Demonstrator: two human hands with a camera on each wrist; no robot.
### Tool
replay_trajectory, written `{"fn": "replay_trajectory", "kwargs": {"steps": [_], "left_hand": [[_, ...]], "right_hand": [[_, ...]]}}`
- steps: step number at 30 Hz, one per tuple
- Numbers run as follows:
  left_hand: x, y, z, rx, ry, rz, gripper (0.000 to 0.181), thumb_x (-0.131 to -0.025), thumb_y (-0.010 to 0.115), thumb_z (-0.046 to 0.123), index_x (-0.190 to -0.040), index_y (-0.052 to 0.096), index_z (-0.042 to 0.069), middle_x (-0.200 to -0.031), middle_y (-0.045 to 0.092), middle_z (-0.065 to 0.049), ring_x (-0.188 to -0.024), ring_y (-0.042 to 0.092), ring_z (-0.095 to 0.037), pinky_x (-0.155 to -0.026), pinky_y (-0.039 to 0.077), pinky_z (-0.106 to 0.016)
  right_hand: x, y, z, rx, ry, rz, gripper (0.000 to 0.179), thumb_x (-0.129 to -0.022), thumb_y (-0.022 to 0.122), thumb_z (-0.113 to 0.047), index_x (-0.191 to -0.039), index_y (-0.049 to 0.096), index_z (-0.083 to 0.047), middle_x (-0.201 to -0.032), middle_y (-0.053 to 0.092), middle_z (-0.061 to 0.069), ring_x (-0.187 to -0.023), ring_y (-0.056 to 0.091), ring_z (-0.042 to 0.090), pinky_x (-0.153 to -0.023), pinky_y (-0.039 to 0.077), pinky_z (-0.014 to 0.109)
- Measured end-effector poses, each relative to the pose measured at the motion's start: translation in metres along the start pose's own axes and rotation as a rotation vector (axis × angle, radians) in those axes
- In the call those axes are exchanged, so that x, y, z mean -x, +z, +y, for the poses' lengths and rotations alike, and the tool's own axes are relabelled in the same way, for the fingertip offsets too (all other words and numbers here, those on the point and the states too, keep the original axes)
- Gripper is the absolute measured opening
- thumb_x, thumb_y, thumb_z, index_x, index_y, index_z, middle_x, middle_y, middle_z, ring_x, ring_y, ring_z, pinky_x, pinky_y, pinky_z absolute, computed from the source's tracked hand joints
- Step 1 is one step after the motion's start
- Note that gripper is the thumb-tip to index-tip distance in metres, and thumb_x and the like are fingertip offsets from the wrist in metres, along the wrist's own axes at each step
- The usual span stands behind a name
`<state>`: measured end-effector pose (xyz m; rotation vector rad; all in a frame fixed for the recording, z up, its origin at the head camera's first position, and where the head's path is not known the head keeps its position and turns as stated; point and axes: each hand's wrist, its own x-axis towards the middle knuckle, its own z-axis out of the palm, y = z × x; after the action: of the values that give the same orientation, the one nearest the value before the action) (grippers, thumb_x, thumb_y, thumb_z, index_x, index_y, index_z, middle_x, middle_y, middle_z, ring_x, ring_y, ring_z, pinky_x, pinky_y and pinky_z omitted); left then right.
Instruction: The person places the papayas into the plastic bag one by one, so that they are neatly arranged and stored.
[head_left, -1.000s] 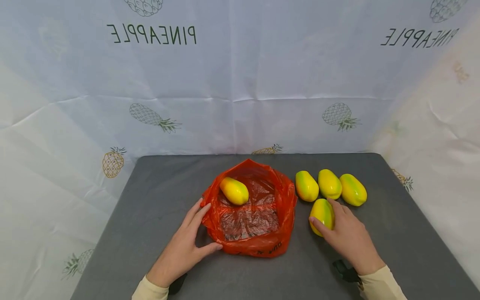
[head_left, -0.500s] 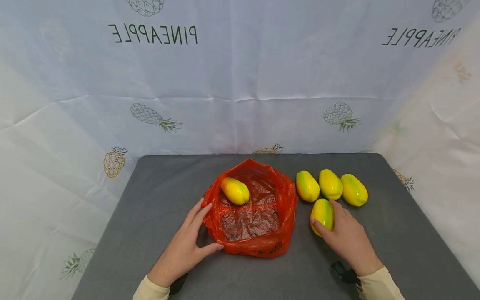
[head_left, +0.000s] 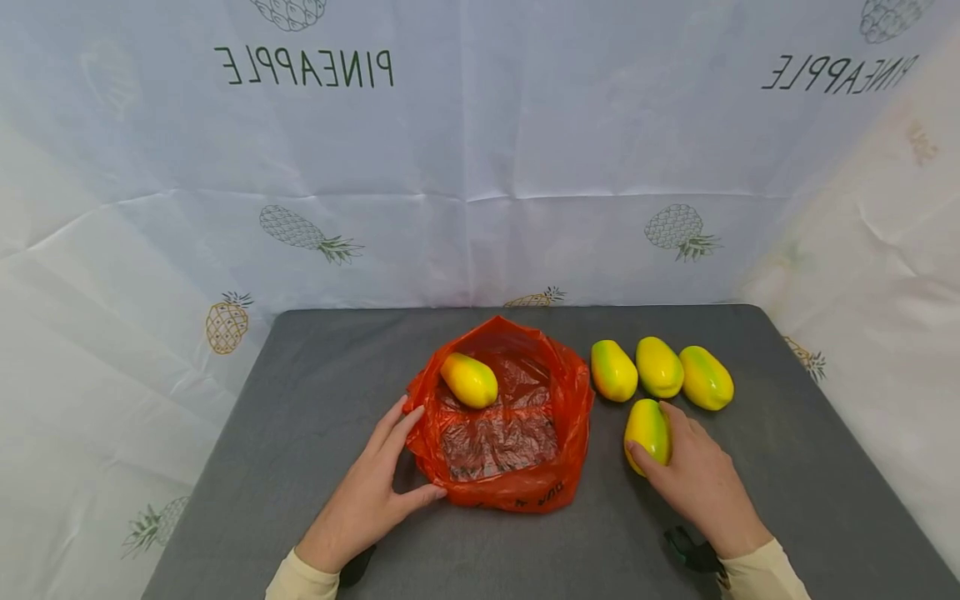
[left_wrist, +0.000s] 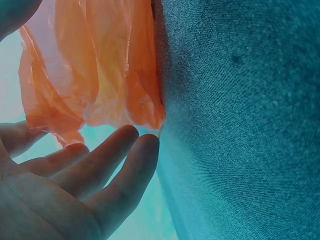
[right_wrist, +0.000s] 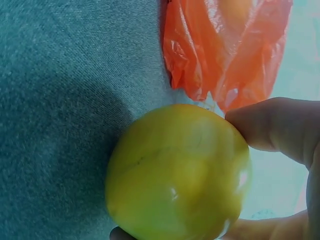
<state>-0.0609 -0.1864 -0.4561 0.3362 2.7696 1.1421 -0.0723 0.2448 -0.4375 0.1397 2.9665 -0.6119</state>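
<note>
A red plastic bag [head_left: 498,496] stands with its mouth wide open on the grey table, and one yellow mango [head_left: 469,381] lies inside it at the far left. My left hand [head_left: 363,500] is spread at the bag's left side, fingertips on the far-left rim and thumb at the near-left corner. In the left wrist view its fingers [left_wrist: 140,170] reach the bag's edge. To the bag's right, my right hand [head_left: 703,487] grips a yellow-green mango [head_left: 647,433] between thumb and fingers. The right wrist view has this mango [right_wrist: 180,172] close over the cloth, with the thumb on its side.
Behind the held mango, three more mangoes lie in a row: the left one [head_left: 613,372] close to the bag, a middle one [head_left: 659,367] and a right one [head_left: 707,378]. A pineapple-print curtain [head_left: 465,150] rises behind the table [head_left: 315,375].
The right hand and the mango in it have shifted very slightly right and nearer, widening the gap to the mangoes behind. The left hand and the bag stay as they were.
</note>
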Motion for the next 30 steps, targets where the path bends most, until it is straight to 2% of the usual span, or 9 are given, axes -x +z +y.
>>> {"fn": "replay_trajectory", "kwargs": {"steps": [8, 15, 24, 28, 30], "left_hand": [[0.000, 0.000, 0.000, -0.001, -0.012, -0.005, 0.112, -0.082, 0.091, 0.056, -0.172, 0.028, 0.031, -0.183, 0.009, 0.006, -0.164, 0.033, -0.031, -0.122, 0.046, -0.058], [0.001, 0.001, 0.000, -0.008, -0.017, -0.008, 0.113, -0.082, 0.090, 0.058, -0.172, 0.028, 0.031, -0.183, 0.009, 0.006, -0.164, 0.033, -0.031, -0.122, 0.047, -0.058], [0.001, 0.000, 0.000, -0.015, -0.015, -0.006, 0.112, -0.083, 0.090, 0.056, -0.172, 0.028, 0.031, -0.183, 0.009, 0.006, -0.164, 0.033, -0.031, -0.121, 0.048, -0.058], [0.001, 0.000, 0.002, -0.021, -0.017, -0.002, 0.112, -0.083, 0.092, 0.054, -0.172, 0.029, 0.030, -0.183, 0.010, 0.006, -0.164, 0.034, -0.030, -0.121, 0.048, -0.057], [0.002, 0.000, 0.002, -0.018, -0.019, -0.002, 0.112, -0.083, 0.092, 0.053, -0.172, 0.029, 0.030, -0.183, 0.010, 0.006, -0.164, 0.034, -0.030, -0.121, 0.048, -0.057]], "right_hand": [[0.008, -0.009, -0.004, 0.012, -0.040, 0.036, 0.092, -0.099, 0.073, -0.054, -0.158, 0.042, 0.008, -0.145, 0.056, 0.039, -0.115, 0.066, 0.050, -0.087, 0.057, 0.068], [0.011, -0.022, -0.011, 0.018, -0.097, 0.104, 0.090, -0.099, 0.072, -0.057, -0.157, 0.045, 0.005, -0.146, 0.057, 0.036, -0.113, 0.066, 0.048, -0.085, 0.057, 0.067], [0.001, -0.042, -0.034, -0.008, -0.173, 0.122, 0.090, -0.099, 0.069, -0.064, -0.161, 0.044, -0.003, -0.149, 0.058, 0.029, -0.112, 0.067, 0.042, -0.082, 0.060, 0.058], [-0.003, -0.050, -0.048, -0.017, -0.214, 0.123, 0.089, -0.099, 0.070, -0.061, -0.162, 0.042, -0.004, -0.151, 0.058, 0.027, -0.112, 0.067, 0.039, -0.079, 0.060, 0.053], [-0.005, -0.053, -0.056, -0.023, -0.241, 0.125, 0.087, -0.100, 0.071, -0.058, -0.163, 0.042, -0.005, -0.153, 0.058, 0.026, -0.117, 0.066, 0.039, -0.083, 0.060, 0.055]]}}
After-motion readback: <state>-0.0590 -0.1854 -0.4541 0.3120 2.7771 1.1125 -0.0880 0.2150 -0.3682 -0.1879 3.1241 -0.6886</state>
